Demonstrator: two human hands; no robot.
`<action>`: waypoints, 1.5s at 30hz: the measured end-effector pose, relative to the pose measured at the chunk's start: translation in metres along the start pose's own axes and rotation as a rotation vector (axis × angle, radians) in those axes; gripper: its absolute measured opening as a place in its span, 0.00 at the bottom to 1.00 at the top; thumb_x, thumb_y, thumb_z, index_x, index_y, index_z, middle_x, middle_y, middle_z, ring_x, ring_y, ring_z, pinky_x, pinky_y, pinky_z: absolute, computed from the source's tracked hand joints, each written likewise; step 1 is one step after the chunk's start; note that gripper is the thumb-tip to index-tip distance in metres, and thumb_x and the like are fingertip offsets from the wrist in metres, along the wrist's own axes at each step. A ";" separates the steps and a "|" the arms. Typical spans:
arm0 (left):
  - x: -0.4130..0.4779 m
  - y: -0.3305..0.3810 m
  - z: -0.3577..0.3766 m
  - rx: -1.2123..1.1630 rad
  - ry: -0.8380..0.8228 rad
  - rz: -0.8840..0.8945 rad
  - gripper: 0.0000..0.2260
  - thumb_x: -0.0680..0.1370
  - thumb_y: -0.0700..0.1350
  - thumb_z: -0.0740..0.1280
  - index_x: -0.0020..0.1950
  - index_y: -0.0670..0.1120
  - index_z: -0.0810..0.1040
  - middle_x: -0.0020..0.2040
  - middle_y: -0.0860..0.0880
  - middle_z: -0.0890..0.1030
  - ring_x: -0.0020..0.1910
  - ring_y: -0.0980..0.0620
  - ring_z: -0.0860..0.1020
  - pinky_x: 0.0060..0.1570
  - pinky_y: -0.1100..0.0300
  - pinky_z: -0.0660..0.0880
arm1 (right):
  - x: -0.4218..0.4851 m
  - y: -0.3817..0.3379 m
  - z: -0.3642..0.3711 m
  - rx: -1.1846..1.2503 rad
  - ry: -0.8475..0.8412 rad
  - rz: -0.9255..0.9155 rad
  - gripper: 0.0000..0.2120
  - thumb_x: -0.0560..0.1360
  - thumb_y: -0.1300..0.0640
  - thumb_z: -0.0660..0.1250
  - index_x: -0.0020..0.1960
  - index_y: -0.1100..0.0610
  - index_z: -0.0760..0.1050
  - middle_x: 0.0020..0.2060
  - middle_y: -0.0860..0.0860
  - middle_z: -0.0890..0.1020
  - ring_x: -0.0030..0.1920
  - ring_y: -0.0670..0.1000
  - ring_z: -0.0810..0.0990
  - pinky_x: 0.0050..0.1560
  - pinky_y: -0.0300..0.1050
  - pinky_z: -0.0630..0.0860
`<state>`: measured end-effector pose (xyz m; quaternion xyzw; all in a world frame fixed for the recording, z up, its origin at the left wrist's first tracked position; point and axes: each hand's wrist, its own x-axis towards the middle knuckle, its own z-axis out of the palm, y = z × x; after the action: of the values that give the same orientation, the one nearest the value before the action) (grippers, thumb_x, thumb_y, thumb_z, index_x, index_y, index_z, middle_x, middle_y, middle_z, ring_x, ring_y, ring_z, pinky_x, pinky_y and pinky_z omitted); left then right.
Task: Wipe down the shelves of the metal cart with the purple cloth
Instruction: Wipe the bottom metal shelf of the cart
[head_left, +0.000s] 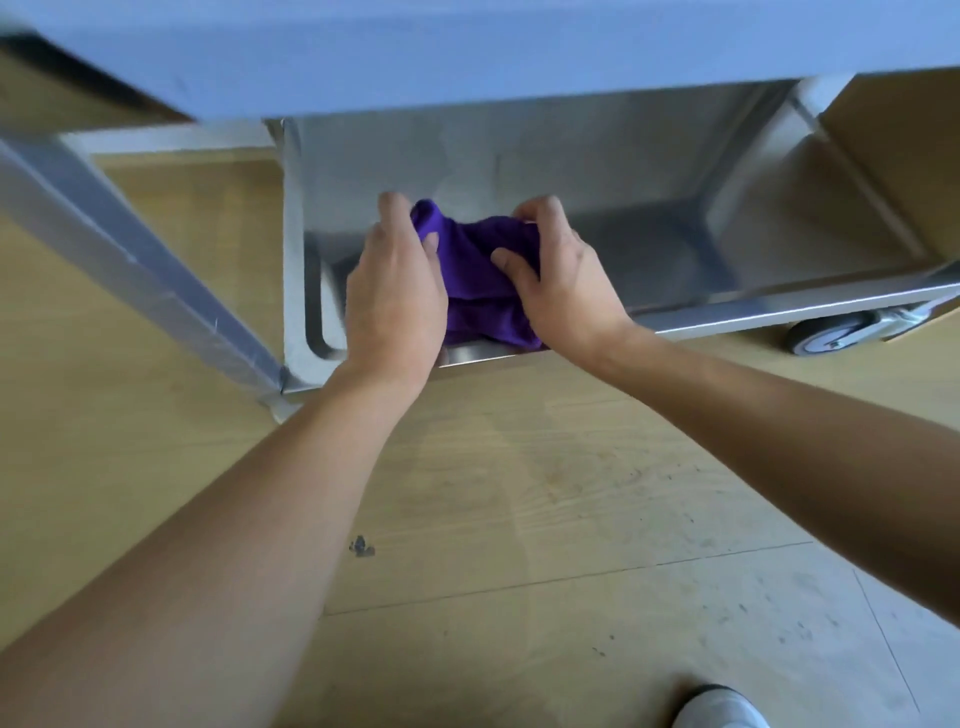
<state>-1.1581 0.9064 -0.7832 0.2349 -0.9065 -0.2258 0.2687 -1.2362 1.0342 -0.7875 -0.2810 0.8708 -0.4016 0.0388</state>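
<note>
The purple cloth is bunched up over the near left part of the metal cart's bottom shelf. My left hand grips its left side, fingers curled over the top and thumb pressed into the fabric. My right hand holds the right side the same way. The cloth hangs down over the shelf's front rim. An upper shelf of the cart spans the top of the view and hides the far part of the lower shelf.
The cart's left frame leg slants down to the floor near my left wrist. A caster wheel sits under the shelf at the right. A wooden floor lies below, with a white shoe tip at the bottom edge.
</note>
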 end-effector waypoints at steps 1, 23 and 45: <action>0.001 0.006 -0.001 -0.026 -0.009 0.013 0.09 0.82 0.45 0.57 0.59 0.41 0.67 0.49 0.43 0.78 0.44 0.38 0.77 0.37 0.50 0.72 | 0.000 0.000 -0.006 0.024 0.009 0.017 0.13 0.80 0.57 0.63 0.63 0.58 0.66 0.56 0.54 0.78 0.55 0.55 0.77 0.56 0.50 0.74; 0.005 -0.010 0.028 0.017 -0.314 -0.117 0.15 0.75 0.55 0.68 0.54 0.47 0.73 0.50 0.48 0.79 0.50 0.45 0.77 0.50 0.48 0.75 | 0.005 0.030 -0.014 -0.710 -0.287 -0.137 0.35 0.76 0.32 0.57 0.76 0.51 0.59 0.69 0.52 0.70 0.70 0.57 0.68 0.67 0.58 0.63; -0.029 0.081 -0.062 -0.005 -0.617 -0.061 0.04 0.76 0.43 0.62 0.47 0.49 0.76 0.46 0.51 0.79 0.45 0.49 0.78 0.45 0.50 0.78 | -0.072 -0.014 -0.132 0.081 -0.318 0.534 0.16 0.75 0.45 0.71 0.54 0.56 0.74 0.47 0.51 0.81 0.43 0.50 0.79 0.44 0.45 0.76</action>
<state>-1.1243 0.9678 -0.7041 0.1815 -0.9372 -0.2967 -0.0254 -1.2083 1.1538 -0.6991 -0.0997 0.8801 -0.3626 0.2897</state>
